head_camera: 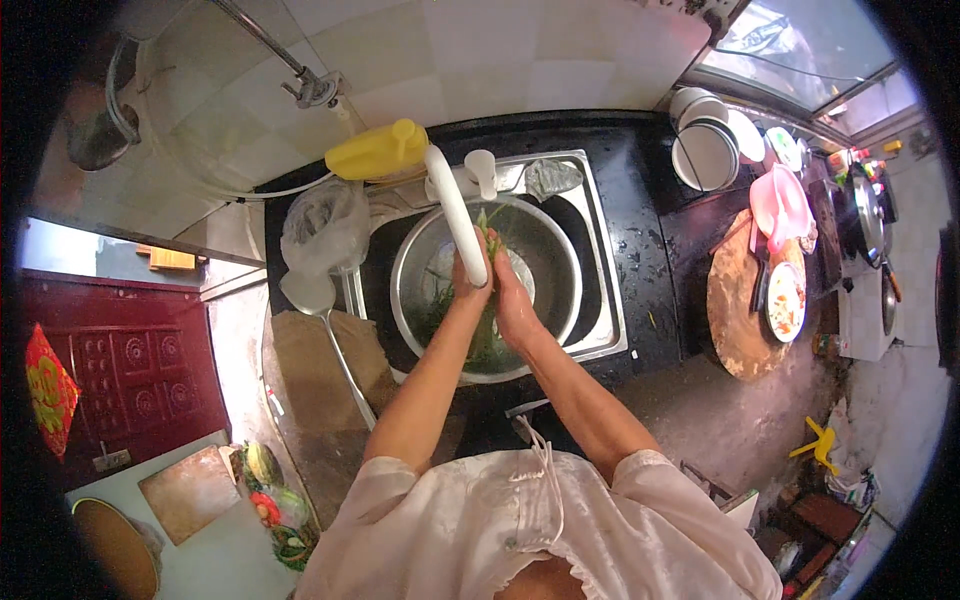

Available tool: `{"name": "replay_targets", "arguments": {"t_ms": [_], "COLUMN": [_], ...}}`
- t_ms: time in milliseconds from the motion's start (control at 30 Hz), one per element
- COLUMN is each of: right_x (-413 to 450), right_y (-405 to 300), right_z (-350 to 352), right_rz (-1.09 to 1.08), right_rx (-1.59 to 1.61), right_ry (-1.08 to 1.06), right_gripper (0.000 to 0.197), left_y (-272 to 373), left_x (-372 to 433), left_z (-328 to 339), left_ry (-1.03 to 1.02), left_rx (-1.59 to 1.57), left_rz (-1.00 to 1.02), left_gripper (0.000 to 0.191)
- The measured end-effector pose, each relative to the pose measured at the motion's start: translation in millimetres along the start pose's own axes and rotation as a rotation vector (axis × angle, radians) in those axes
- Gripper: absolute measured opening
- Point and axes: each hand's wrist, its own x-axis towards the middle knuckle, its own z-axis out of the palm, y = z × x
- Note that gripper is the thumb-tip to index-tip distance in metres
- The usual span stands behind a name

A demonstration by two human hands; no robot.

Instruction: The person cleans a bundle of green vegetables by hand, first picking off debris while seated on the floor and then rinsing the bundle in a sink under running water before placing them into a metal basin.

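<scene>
Both hands meet over a round stainless steel basin (pixel 559 330) set in the sink, beneath the curved white faucet spout (pixel 455 214). Between the palms is a bunch of leafy greens (pixel 490 238), its tips showing above the fingers. My left hand (pixel 472 266) is on the left side of the bunch, partly hidden by the spout; my right hand (pixel 512 296) presses against the bunch from the right. More greens (pixel 442 311) lie in the basin below my wrists. The white faucet handle (pixel 481 166) stands behind the basin.
A metal ladle (pixel 337 352) and plastic bag (pixel 326 225) lie left of the sink, with a yellow jug (pixel 379 150) behind. To the right are stacked bowls (pixel 705 157), a round wooden board (pixel 731 322), a pink colander (pixel 780 202) and a plate of food (pixel 786 304).
</scene>
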Motion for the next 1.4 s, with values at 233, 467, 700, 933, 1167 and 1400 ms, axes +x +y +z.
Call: {"name": "replay_targets", "arguments": {"t_ms": [233,467,700,933,1167,1400], "right_x": [27,25,6,6,-14,18], "right_y": [-32,0,25,29,2,43], "right_z": [-55,-92,-64,-58,-70,-104], "right_rz": [0.178,0.427,0.556,0.543,0.309,0.276], "right_rx": [0.192,-0.092,-0.042,-0.112,0.176,0.003], "right_ry": [-0.012,0.338,0.211,0.115,0.582,0.451], "right_gripper": [0.048,0.058,0.045,0.039,0.017,0.044], "left_y": [-39,-98,-59,-22,-35,-77], "left_x": [-17,70,-9,-41,-7,58], "left_z": [27,-129,-32,-46,-61,-50], "left_ry": [-0.075,0.001,-0.129,0.086,-0.1,0.11], "left_rx": [0.637,0.417,0.816,1.341,0.922,0.764], "left_rz": [0.303,-0.068,-0.324,0.304,-0.038,0.042], "left_gripper": [0.056,0.066,0.063,0.044,0.059,0.063]}}
